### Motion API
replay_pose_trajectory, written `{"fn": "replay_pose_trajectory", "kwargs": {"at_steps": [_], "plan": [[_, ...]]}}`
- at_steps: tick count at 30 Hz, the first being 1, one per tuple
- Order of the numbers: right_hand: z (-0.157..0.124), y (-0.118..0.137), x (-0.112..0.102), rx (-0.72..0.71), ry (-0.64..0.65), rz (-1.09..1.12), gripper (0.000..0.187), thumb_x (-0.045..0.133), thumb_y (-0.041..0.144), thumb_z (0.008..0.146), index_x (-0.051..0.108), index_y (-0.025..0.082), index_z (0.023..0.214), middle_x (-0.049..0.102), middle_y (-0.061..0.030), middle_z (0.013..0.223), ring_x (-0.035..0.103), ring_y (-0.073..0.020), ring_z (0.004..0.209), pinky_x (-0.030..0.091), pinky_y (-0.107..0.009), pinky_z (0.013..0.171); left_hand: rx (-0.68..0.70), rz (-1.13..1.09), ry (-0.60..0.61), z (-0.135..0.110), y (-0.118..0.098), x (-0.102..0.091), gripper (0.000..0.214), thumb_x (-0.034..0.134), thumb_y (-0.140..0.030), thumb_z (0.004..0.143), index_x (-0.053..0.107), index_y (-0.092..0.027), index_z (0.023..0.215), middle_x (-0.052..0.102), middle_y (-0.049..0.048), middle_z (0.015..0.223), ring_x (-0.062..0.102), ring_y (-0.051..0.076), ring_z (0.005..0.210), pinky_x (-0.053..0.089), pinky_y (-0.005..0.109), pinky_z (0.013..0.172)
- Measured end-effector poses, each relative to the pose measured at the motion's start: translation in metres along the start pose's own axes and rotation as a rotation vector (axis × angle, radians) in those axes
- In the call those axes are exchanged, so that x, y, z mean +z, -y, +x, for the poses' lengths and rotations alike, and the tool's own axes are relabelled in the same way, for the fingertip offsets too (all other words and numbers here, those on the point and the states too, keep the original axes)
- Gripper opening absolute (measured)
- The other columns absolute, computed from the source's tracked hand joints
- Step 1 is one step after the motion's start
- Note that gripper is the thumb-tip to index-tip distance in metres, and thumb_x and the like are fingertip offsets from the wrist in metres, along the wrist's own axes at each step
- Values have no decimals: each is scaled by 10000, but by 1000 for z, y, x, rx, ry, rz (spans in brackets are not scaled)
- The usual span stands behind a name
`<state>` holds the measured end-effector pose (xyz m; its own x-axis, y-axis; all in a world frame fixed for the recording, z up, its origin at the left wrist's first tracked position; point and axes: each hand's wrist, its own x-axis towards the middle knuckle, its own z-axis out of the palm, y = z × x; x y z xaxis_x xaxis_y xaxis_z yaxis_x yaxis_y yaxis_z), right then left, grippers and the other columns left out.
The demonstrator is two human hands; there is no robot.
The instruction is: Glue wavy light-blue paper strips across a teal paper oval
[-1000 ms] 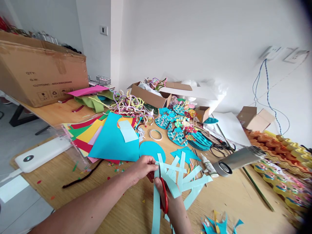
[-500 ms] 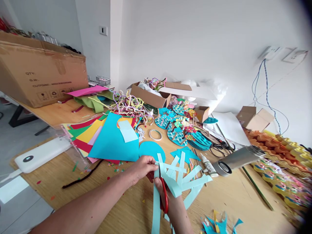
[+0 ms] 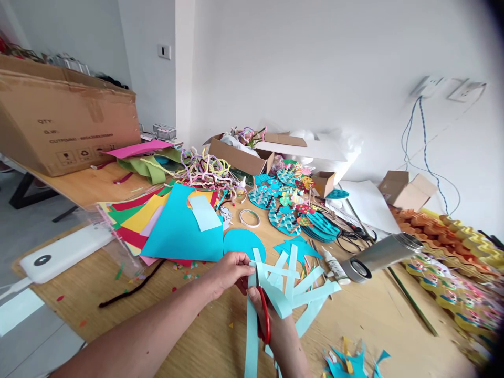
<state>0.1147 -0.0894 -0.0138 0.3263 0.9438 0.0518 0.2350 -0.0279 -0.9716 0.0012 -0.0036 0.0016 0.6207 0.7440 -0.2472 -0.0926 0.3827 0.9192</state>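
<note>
Between thumb and fingers, my left hand (image 3: pixel 237 270) pinches the top end of a light blue paper strip (image 3: pixel 252 336) that hangs down toward me. My right hand (image 3: pixel 275 325) is closed on red-handled scissors (image 3: pixel 266 320), whose blades point away from me along the strip, just below the left fingertips. Another strip curls over the right hand. Several cut pale blue strips (image 3: pixel 311 299) lie fanned out beyond it. Just past the left hand rests a blue paper circle (image 3: pixel 244 244), partly covered by the strips. My right fingers are mostly hidden under the paper.
Coloured paper sheets (image 3: pixel 183 231) are stacked at left beside a white power bank-like device (image 3: pixel 66 252). A glue bottle (image 3: pixel 334 266) and a steel flask (image 3: pixel 388 254) lie at right. Blue scraps (image 3: pixel 354 362) sit at the near edge. Finished paper crafts (image 3: pixel 285 218) fill the back.
The whole view has shifted very slightly. Both hands, the scissors and the strip keep nearly the same position.
</note>
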Motion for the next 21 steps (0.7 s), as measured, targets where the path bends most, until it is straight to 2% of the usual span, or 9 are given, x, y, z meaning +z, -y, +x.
{"fn": "replay_pose_trajectory", "kwargs": {"at_steps": [2, 4, 8, 12, 18, 21], "plan": [[2, -1, 3, -10, 8, 0, 322, 551, 358, 918, 561, 175, 1182, 575, -69, 1195, 595, -208, 1001, 517, -407, 843, 4, -1, 0, 0, 0, 0, 256, 680, -366, 599, 525, -168, 645, 575, -19, 568, 525, 110, 506, 384, 238, 509], [3, -2, 3, -19, 20, -2, 314, 582, 411, 886, 618, 180, 1096, 623, -57, 1111, 607, -212, 959, 516, -370, 813, 5, -4, 2, 0, 0, 0, 257, 683, -368, 598, 525, -169, 640, 573, -20, 565, 525, 110, 505, 381, 237, 507], [-2, 1, -3, -28, 46, -12, 378, 724, 536, 692, 692, 175, 799, 667, -29, 775, 603, -226, 767, 475, -295, 650, 6, -7, 3, -1, 0, 1, 264, 688, -371, 599, 522, -170, 640, 574, -17, 565, 523, 111, 501, 378, 237, 503], [-5, 7, -6, 28, 94, -14, 365, 701, 530, 710, 658, 168, 710, 603, -8, 631, 513, -154, 580, 410, -252, 532, 12, -10, 7, 0, 1, 0, 290, 703, -388, 593, 517, -172, 644, 570, -21, 569, 524, 109, 503, 382, 236, 507], [-9, 16, -1, 104, 55, -10, 398, 663, 560, 712, 655, 171, 631, 553, -6, 470, 501, -142, 457, 351, -224, 411, 9, -19, 24, 1, 3, 0, 322, 706, -419, 593, 517, -167, 662, 577, -15, 565, 528, 109, 486, 408, 247, 507], [-10, 15, -1, 164, 62, -8, 427, 647, 571, 717, 623, 168, 577, 511, 6, 392, 438, -114, 355, 291, -213, 343, 11, -26, 19, 1, 2, 0, 321, 717, -413, 601, 523, -166, 671, 583, -13, 566, 529, 111, 470, 420, 254, 492]]}}
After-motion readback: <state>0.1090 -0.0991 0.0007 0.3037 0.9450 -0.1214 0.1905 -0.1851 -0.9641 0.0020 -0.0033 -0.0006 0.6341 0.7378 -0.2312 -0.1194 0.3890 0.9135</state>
